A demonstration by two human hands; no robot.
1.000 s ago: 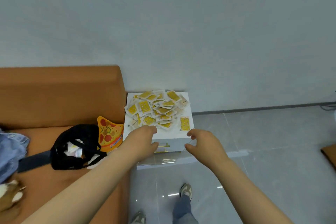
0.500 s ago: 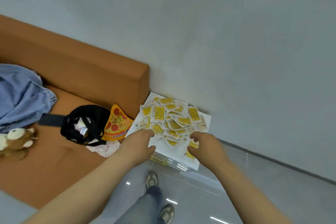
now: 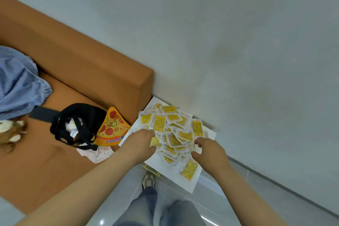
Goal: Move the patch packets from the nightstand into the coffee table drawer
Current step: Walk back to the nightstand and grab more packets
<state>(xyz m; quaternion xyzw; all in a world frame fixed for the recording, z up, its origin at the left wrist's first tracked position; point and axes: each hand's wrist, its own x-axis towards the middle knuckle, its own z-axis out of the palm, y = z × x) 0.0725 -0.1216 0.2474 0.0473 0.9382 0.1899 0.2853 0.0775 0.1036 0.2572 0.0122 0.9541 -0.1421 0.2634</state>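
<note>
Patch packets (image 3: 171,130) lie heaped on the white nightstand (image 3: 190,183), with both my hands at the pile.

My left hand (image 3: 141,145) rests at the left edge of the heap, its fingers curled in among the yellow packets so I cannot tell whether they are clamped on any. My right hand (image 3: 209,150) hovers at the right side, thumb and fingers spread apart and curved toward the packets, gripping nothing that I can see. One packet (image 3: 189,169) lies a little apart from the rest, near the front corner just below my right hand. The nightstand stands against the wall, just beside the end of the orange sofa (image 3: 88,71). On the sofa seat sit a black bag (image 3: 78,124), a pizza-slice toy (image 3: 112,128) and a blue cloth (image 3: 18,82).
</note>
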